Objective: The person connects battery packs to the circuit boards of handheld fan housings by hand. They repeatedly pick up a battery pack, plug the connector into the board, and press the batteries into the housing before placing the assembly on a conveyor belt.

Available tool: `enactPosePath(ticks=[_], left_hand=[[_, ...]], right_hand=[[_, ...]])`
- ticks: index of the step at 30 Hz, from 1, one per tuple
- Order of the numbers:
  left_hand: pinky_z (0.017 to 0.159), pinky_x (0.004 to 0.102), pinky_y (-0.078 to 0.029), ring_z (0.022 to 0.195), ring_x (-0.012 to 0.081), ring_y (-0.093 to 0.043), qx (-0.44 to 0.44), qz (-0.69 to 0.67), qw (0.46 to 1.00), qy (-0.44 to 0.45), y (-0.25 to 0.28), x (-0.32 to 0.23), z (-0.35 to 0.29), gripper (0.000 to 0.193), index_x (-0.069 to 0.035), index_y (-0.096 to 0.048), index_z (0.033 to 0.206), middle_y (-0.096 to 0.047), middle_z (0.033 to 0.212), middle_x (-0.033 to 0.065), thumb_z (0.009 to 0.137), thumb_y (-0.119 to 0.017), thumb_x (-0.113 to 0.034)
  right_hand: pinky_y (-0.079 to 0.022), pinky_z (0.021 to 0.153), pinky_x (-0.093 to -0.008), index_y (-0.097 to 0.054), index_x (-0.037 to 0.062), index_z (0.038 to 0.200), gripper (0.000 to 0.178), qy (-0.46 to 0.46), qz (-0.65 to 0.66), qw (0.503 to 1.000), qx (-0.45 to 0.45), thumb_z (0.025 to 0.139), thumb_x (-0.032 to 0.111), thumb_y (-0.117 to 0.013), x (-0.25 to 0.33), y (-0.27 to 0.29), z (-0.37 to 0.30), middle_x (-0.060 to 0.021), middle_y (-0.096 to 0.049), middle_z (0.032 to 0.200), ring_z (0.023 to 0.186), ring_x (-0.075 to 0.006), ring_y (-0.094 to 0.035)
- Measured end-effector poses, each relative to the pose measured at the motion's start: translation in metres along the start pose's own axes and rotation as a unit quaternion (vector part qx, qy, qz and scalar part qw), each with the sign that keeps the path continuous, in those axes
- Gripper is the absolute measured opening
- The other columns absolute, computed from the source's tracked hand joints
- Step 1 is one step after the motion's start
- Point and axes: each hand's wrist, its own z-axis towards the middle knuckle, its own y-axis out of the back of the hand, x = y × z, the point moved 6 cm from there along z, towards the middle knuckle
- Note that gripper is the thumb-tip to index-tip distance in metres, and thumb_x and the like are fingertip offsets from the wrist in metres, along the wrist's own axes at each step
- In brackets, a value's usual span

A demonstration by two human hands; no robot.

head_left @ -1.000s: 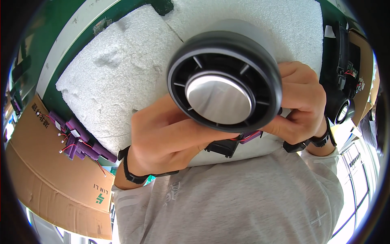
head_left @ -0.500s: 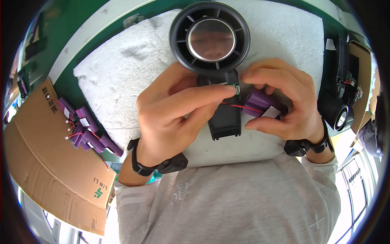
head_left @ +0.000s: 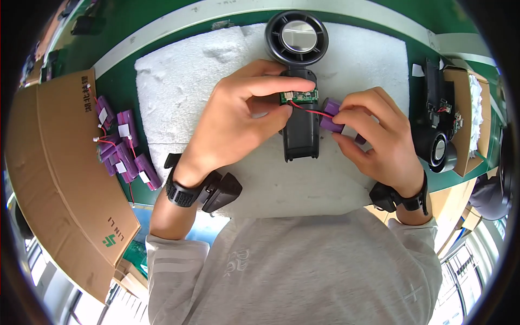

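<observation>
A black handheld fan (head_left: 301, 143) lies on the white foam, its round head (head_left: 269, 38) away from me and its handle open. A green circuit board (head_left: 307, 96) shows in the handle, with red and black wires leading from a white plug on it. My left hand (head_left: 233, 119) grips the handle's left side, index finger across the board's top edge and thumb below the plug. To the right of the handle, my right hand (head_left: 379, 138) pinches a purple battery cell (head_left: 331, 111) at the wires' other end; its fingers hide part of the cell.
Several purple batteries (head_left: 123, 146) with wires lie at the left beside a brown cardboard box (head_left: 59, 179). On the right are another black fan (head_left: 433, 146), black housing parts (head_left: 433, 89) and an open carton (head_left: 460, 86). White foam (head_left: 179, 76) covers the green bench.
My left fingers have spread, uncovering the circuit board and its plug. My right fingers have drawn in around the battery and wires. The whole view has shifted, so the fan looks smaller.
</observation>
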Motion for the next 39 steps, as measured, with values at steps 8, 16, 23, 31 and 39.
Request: enactPosePath(ticks=[8, 16, 23, 31, 39], left_hand=[[0.071, 0.0270, -0.051, 0.081, 0.0135, -0.060, -0.059, -0.025, 0.998, -0.022, -0.007, 0.012, -0.009, 0.036, -0.004, -0.070, 0.103, -0.062, 0.095, 0.0066, 0.073, -0.057, 0.011], [0.074, 0.0233, -0.048, 0.084, 0.0109, -0.060, -0.047, 0.017, 0.999, -0.007, -0.011, 0.009, -0.011, 0.036, -0.002, -0.069, 0.104, -0.063, 0.097, 0.0036, 0.075, -0.053, 0.014], [0.073, 0.0307, -0.050, 0.075, 0.0182, -0.060, -0.067, 0.022, 0.997, -0.041, -0.009, 0.006, -0.009, 0.035, -0.005, -0.071, 0.103, -0.066, 0.093, 0.0094, 0.072, -0.058, 0.006], [0.073, 0.0322, -0.051, 0.075, 0.0199, -0.061, -0.069, 0.031, 0.996, -0.044, -0.009, 0.007, -0.011, 0.034, -0.006, -0.071, 0.103, -0.066, 0.093, 0.0106, 0.073, -0.058, 0.004], [0.074, 0.0324, -0.051, 0.075, 0.0207, -0.061, -0.068, 0.041, 0.996, -0.042, -0.008, 0.007, -0.012, 0.035, -0.007, -0.072, 0.103, -0.067, 0.092, 0.0115, 0.073, -0.058, 0.004]], right_hand=[[-0.051, 0.062, -0.0336, -0.065, 0.0004, 0.088, 0.023, -0.014, -0.078, 0.997, -0.007, 0.068, 0.000, -0.078, 0.023, 0.007, -0.009, -0.0092, -0.062, 0.092, 0.075, -0.0258, -0.061], [-0.054, 0.065, -0.0372, -0.066, -0.0005, 0.087, 0.013, -0.023, -0.163, 0.986, -0.020, 0.075, 0.001, -0.073, 0.039, 0.000, -0.022, -0.0132, -0.067, 0.096, 0.076, -0.0307, -0.065], [-0.054, 0.066, -0.0393, -0.066, -0.0023, 0.085, 0.010, -0.046, -0.259, 0.964, 0.048, 0.077, 0.002, -0.069, 0.046, -0.009, -0.016, -0.0173, -0.068, 0.097, 0.075, -0.0324, -0.065], [-0.054, 0.064, -0.0392, -0.065, -0.0040, 0.081, 0.008, -0.098, -0.295, 0.949, 0.058, 0.076, 0.002, -0.068, 0.041, -0.016, -0.011, -0.0178, -0.069, 0.091, 0.068, -0.0339, -0.064], [-0.054, 0.066, -0.0381, -0.066, -0.0047, 0.080, 0.009, -0.108, -0.183, 0.977, 0.007, 0.075, 0.001, -0.071, 0.046, -0.005, -0.015, -0.0178, -0.070, 0.091, 0.073, -0.0348, -0.066]])
